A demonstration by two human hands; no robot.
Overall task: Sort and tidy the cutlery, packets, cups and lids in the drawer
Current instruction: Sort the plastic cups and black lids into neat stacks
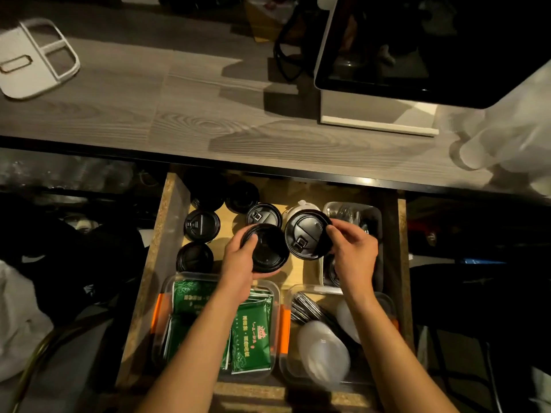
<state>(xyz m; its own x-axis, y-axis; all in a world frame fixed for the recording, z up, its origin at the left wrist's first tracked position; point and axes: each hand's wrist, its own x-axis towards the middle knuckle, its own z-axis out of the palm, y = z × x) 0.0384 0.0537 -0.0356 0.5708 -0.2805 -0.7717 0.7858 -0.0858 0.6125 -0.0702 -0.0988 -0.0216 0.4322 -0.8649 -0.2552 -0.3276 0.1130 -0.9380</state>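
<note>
Black plastic lids are being gathered over the open drawer (167, 234), one in each hand. A lid (269, 248), or perhaps a short stack of them, is being gripped by the left hand (238, 257), with the thumb curled over its near rim and the fingers wrapped beneath, underside turned up. A second lid (307, 234), sip-hole side up, is being pinched at its right edge by the curled fingertips of the right hand (353, 248) and is being held tilted, just beside the first. The two are probably being brought together so that they can be nested into one pile.

Further lids (201, 225) are lying in loose stacks across the left and back of the drawer floor, which suggests that the lid sorting is only partly done. Green packets (253, 332) are being kept in a clear tub (167, 281) at the near left. Cutlery (304, 307) and pale translucent lids (323, 350) are sharing a tub at the near right. Care is likely being called for in matching rims, since mismatched lids would sit crooked.
</note>
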